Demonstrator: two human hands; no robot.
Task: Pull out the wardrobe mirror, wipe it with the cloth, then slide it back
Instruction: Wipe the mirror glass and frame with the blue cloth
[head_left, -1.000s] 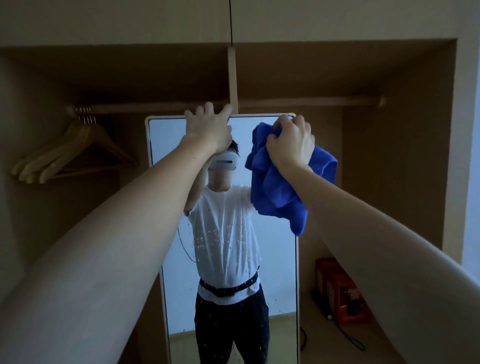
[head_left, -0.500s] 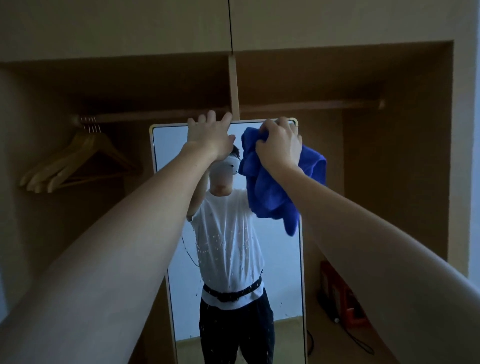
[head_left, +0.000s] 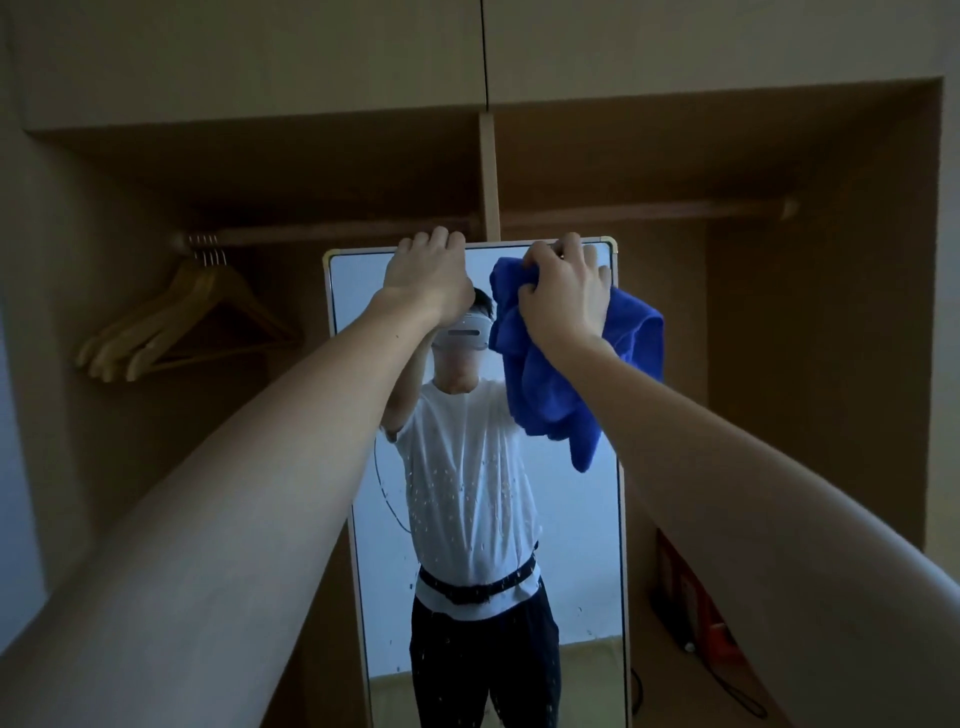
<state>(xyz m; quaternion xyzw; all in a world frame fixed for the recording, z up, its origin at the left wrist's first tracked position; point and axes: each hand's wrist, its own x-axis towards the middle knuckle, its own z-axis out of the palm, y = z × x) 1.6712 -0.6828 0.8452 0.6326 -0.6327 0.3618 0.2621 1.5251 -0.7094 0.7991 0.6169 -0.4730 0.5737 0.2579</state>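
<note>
**Both hands at mirror top edge, cloth in right**

Left hand (head_left: 425, 274) reaches up to the top edge of the mirror (head_left: 483, 519); its fingers (head_left: 439, 240) curl over the frame and grip it, knuckles toward the camera; right hand (head_left: 563, 293) is at the same top edge, near the right corner, fingers bunched tight round a blue cloth (head_left: 550, 395); cloth is gripped in the fist, its loose bulk hanging below and to the right of those fingers, draped over the upper right glass and just past the right frame edge; whether the right fingertips also hook the frame, cannot tell.

Mirror stands upright in the middle of the open wardrobe (head_left: 831, 312), tall and narrow with a light frame; glass below the fingers carries many droplets or specks, thickest across the middle; reflection shows a person in a white shirt, dark trousers and a headset, both arms raised.

Hanging rail (head_left: 649, 210) runs just behind and above both sets of fingers; wooden hangers (head_left: 171, 322) hang on it well left of the left fingers; a red box (head_left: 691, 597) sits on the wardrobe floor far below and right of the right fingers, a dark cable beside it.
</note>
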